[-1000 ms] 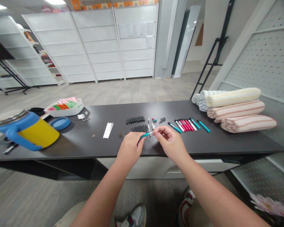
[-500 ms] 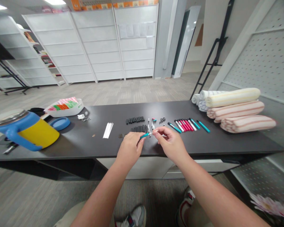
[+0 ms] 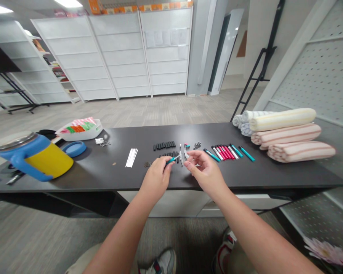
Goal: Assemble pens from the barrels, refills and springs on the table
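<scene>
My left hand (image 3: 157,174) is closed round a slim teal marker (image 3: 169,161), its pale narrow end pointing right and slightly up. A short gap away, my right hand (image 3: 207,169) hovers with thumb and forefinger apart and the other fingers curled; I make out nothing between them. Small white and metallic pieces (image 3: 181,152) lie between the hands. Behind my left hand are a row of black caps (image 3: 164,145) and a row of black tubes (image 3: 167,155), the latter partly covered. Red, white and teal markers (image 3: 225,152) lie side by side right of my right hand.
Thin white sticks (image 3: 131,157) lie left of my hands on the dark table (image 3: 103,171). Further left are a blue-yellow jug (image 3: 50,160), a blue lid (image 3: 74,148) and a white basket (image 3: 95,131). Rolled towels (image 3: 294,137) are stacked at the right end.
My right hand has come away from the marker's end and its thumb and forefinger have parted. My left hand, still holding the marker, has shifted slightly left.
</scene>
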Demonstrator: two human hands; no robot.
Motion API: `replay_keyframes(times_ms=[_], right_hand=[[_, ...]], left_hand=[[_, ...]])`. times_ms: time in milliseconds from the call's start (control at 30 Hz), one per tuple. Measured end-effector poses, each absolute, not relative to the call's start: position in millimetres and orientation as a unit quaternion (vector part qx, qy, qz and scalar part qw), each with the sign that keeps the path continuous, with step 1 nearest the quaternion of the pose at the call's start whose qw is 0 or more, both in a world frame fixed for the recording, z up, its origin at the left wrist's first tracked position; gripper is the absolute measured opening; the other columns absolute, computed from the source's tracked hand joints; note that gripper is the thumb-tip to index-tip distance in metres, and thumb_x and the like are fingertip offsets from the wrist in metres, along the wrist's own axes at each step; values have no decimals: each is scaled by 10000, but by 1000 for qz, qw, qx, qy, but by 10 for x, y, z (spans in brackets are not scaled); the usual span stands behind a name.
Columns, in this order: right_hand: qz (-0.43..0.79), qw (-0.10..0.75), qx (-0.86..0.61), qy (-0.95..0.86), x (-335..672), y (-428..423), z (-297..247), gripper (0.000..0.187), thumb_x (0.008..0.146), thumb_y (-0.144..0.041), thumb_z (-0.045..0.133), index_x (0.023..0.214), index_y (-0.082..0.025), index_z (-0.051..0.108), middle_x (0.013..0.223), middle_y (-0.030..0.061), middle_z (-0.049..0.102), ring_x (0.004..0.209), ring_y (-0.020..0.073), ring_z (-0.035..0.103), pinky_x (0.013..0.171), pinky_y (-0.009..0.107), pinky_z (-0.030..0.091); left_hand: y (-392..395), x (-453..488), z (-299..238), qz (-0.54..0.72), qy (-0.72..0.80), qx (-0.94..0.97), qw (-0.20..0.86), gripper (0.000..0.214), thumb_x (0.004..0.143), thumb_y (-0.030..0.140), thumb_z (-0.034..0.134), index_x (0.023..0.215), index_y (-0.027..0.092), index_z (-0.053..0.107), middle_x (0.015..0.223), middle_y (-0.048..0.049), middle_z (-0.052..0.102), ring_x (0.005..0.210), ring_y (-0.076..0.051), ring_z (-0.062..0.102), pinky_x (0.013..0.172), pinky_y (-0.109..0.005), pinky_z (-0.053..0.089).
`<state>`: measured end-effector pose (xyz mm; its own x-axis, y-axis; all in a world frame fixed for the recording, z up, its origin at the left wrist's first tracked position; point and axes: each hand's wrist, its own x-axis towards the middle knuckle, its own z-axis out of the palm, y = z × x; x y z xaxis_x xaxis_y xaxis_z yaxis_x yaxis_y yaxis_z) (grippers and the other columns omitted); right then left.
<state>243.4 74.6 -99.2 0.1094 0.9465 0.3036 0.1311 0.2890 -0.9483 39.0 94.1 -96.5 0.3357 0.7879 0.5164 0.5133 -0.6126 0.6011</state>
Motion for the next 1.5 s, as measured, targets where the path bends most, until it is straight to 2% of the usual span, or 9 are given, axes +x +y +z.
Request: replay_keyframes(times_ms=[133,233,300,400,500,767,1167,1367,1500], right_hand=[[361,580,-478,-553,2428,743,-980,423,875,-546,754,1124,-219,653,904,35,654,737,165,566,579,272,497],[356,571,-482,-561,2445,745,-999,376,917,-549,712,1091,-220,663,874,30,645,734,162,563,584,269,487],[351,571,-483,-564,2455,750,-1015,360,929,-549,701,1079,-223,666,864,27,645,726,161,561,584,270,483],[350,572,-482,-564,2460,755,-1025,349,934,-546,699,1068,-225,670,853,23,650,704,156,559,578,269,473],[356,576,-476,-561,2461,754,-1008,345,944,-544,689,1057,-219,672,852,24,656,673,147,556,572,269,460],[378,597,-460,-537,2478,754,-987,359,938,-560,689,1025,-212,670,873,30,669,653,140,560,566,270,449],[388,597,-452,-538,2476,753,-988,351,941,-557,691,1024,-217,662,867,26,665,649,138,554,565,268,445],[385,596,-455,-538,2475,749,-989,367,934,-571,693,1017,-215,663,872,29,677,644,137,562,556,266,443],[382,594,-458,-539,2479,756,-995,378,933,-584,686,1015,-216,661,874,35,682,658,146,578,559,269,454]], left_hand=[[1031,241,-870,462,464,727,206,166,1074,273,427,1199,220,522,1018,-43,680,933,-186,668,883,-335,502],[1133,101,-774,464,528,693,160,96,1008,287,518,1076,224,543,844,14,595,747,-159,599,744,-290,467],[1199,22,-714,419,541,710,166,151,966,342,606,1062,230,578,766,38,572,692,-157,579,708,-282,459],[1293,-71,-662,354,510,754,214,279,911,462,706,1086,246,673,997,-11,707,897,-205,672,811,-310,508],[1387,-148,-646,303,474,797,221,437,862,524,775,1215,276,705,1192,-38,717,1053,-250,664,907,-347,513],[1574,-197,-633,188,479,839,176,605,753,513,883,1287,276,726,1125,-62,718,977,-265,661,860,-356,498],[1589,-143,-649,153,460,863,140,367,884,415,774,1218,266,740,1087,-63,730,975,-264,664,833,-347,474],[1598,-162,-676,154,459,864,136,510,885,420,780,1360,270,668,1155,-75,706,981,-257,659,872,-358,478],[1629,-173,-670,131,438,879,137,496,926,424,736,1395,285,653,1168,-85,689,1059,-275,646,928,-378,470]])
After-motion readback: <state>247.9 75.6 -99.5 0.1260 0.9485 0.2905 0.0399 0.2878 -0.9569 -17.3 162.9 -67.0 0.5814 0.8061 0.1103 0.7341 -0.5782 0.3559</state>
